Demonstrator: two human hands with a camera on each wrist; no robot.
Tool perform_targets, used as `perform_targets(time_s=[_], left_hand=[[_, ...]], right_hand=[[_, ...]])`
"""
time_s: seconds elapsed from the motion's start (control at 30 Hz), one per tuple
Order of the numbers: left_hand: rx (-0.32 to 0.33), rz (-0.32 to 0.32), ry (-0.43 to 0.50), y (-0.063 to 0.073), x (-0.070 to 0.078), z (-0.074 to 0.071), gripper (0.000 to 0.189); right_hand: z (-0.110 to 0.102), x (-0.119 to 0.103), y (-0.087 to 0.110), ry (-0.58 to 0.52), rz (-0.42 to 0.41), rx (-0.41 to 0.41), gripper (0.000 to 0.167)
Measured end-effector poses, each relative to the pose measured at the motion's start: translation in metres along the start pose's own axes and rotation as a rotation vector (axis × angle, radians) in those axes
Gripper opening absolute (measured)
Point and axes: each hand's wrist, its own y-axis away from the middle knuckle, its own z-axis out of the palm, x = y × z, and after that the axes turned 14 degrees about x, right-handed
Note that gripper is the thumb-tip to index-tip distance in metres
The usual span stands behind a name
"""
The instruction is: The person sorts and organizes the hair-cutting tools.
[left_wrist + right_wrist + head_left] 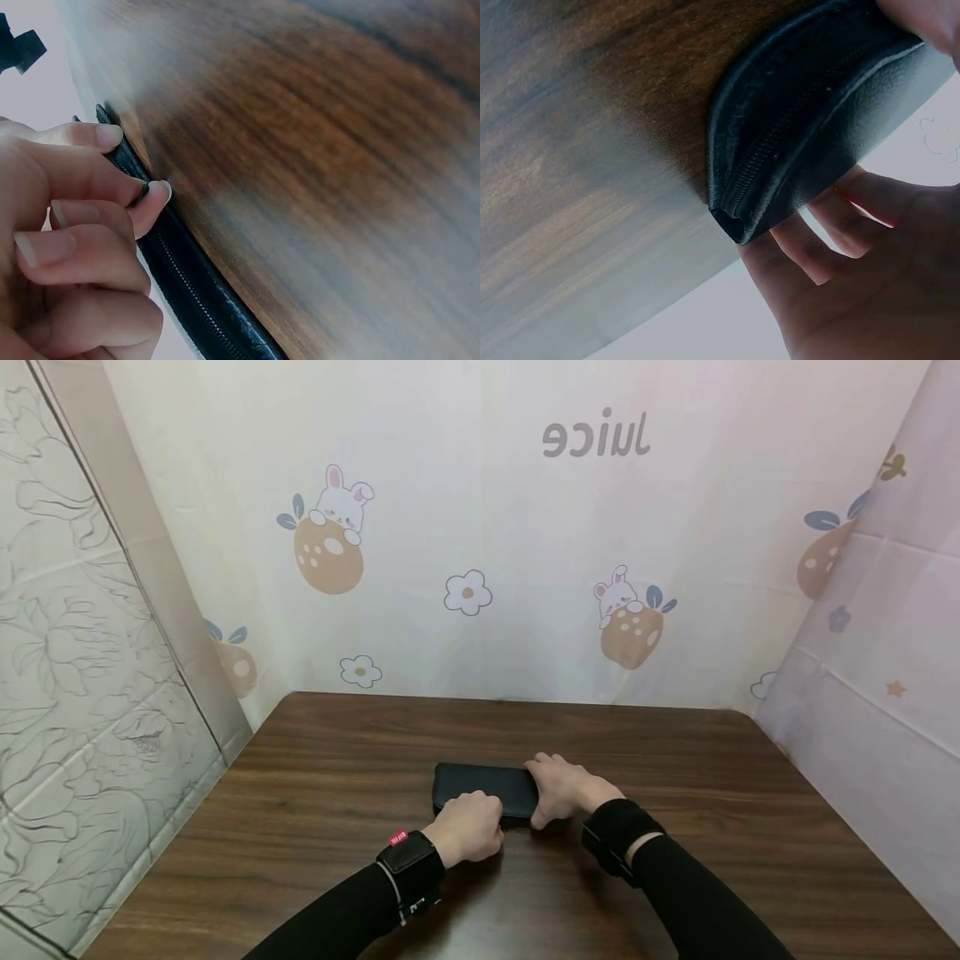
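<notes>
A black zip-around wallet [480,778] lies on the wooden table. My left hand [468,827] is at its near edge, thumb and index finger pinching the small dark zipper pull [140,195]. The other left fingers are curled in. Along the edge, the zipper teeth [184,277] run past those fingers. At the wallet's right end, my right hand [564,790] grips it, with the thumb on the near side and the fingers round the far side. A rounded corner with the zipper's end [739,199] shows in the right wrist view.
The brown wooden table [315,860] extends around both hands. Behind it hangs a pale curtain [480,510] printed with rabbits and flowers, and more printed sheeting stands at left and right. Black bands [411,868] wrap both wrists.
</notes>
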Motion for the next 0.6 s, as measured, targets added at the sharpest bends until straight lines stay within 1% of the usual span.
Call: perform_targets(time_s=[0.2,0.6], left_hand=[[0.006,-0.006,-0.016,0.0018,-0.0013,-0.0009,0.022],[0.015,-0.014,-0.010,0.0057,-0.0024,-0.0048,0.024]], right_hand=[[0.0012,0.0015,-0.0020,0.003,0.004,-0.011,0.088],[0.0009,0.0021,-0.0019,0.007,-0.011,-0.013,0.087]])
